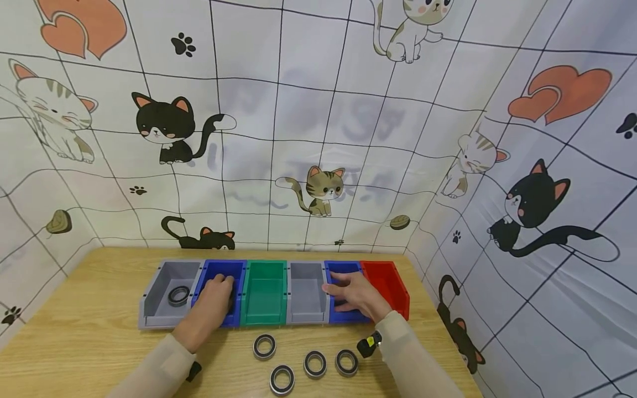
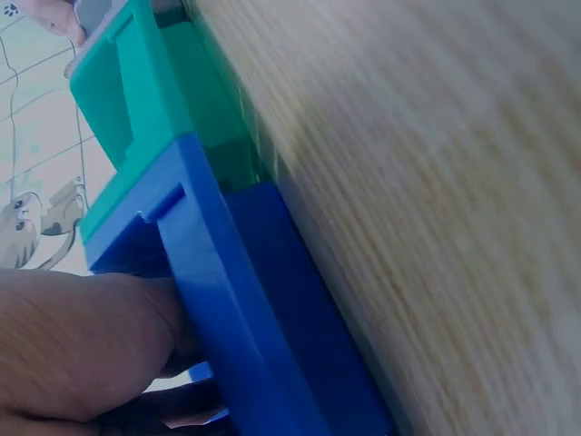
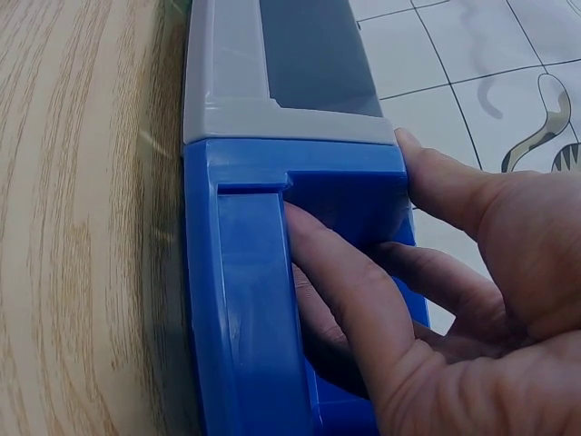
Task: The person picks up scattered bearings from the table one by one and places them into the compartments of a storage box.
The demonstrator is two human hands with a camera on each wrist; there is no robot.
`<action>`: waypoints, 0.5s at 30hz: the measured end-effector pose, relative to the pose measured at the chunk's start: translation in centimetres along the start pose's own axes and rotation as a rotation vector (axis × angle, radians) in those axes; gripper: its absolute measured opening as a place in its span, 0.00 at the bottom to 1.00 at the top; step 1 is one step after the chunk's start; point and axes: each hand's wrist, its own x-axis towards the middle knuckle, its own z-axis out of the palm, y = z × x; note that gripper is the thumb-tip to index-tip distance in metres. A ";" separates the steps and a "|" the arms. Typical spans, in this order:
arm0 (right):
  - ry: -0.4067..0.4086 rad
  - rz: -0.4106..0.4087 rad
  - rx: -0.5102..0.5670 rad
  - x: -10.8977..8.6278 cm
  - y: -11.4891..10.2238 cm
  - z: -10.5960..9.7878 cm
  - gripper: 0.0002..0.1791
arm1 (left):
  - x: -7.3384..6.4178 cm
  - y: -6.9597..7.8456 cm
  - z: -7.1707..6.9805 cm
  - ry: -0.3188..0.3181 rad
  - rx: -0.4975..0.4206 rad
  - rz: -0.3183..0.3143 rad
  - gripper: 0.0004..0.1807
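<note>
My left hand [image 1: 216, 298] reaches down into the left blue bin [image 1: 226, 267]. Its fingertips are hidden below the rim, so whatever they touch cannot be made out. In the left wrist view, the left hand [image 2: 82, 345] dips behind the blue front wall. My right hand [image 1: 355, 293] is at the right blue bin [image 1: 343, 266], fingers spread over and into it. In the right wrist view one digit touches the rim by the grey bin [image 3: 318, 54] and others dip inside; no object shows between them. One ball bearing [image 1: 178, 296] lies in the left grey bin [image 1: 159, 320].
A green bin [image 1: 264, 298], a second grey bin [image 1: 307, 298] and a red bin [image 1: 390, 284] complete the row. Several bearings [image 1: 264, 346] lie on the wooden table [image 1: 89, 331] before the bins. A cat-patterned cloth [image 1: 249, 121] hangs behind and at the sides.
</note>
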 end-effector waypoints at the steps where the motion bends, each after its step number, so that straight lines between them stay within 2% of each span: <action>1: 0.002 0.003 0.004 0.0 0.0 0.0 0.49 | -0.1 0.0 -0.1 0.006 0.000 -0.001 0.13; 3: 0.007 0.001 0.002 0.0 0.1 0.0 0.49 | -0.3 0.0 0.1 0.026 0.004 -0.005 0.15; 5: 0.010 -0.005 -0.006 -0.1 0.1 0.0 0.49 | -0.6 0.2 -0.4 0.007 -0.004 -0.028 0.18; 7: 0.012 -0.007 -0.012 -0.1 0.2 0.0 0.49 | -0.8 -0.8 0.7 0.026 -0.012 -0.044 0.20; 8: 0.013 -0.008 -0.014 -0.1 0.2 0.0 0.48 | -0.9 -1.3 1.3 0.049 -0.007 -0.035 0.21; 10: 0.013 -0.006 -0.012 -0.1 0.2 0.0 0.48 | -1.4 -1.2 0.9 0.072 -0.015 -0.015 0.22; 12: 0.012 -0.002 -0.007 0.0 0.2 0.0 0.48 | -2.0 -1.1 0.6 0.132 -0.010 0.030 0.21; 15: 0.012 -0.005 -0.006 0.0 0.3 0.0 0.48 | -3.0 1.7 -2.9 0.114 -0.004 0.052 0.20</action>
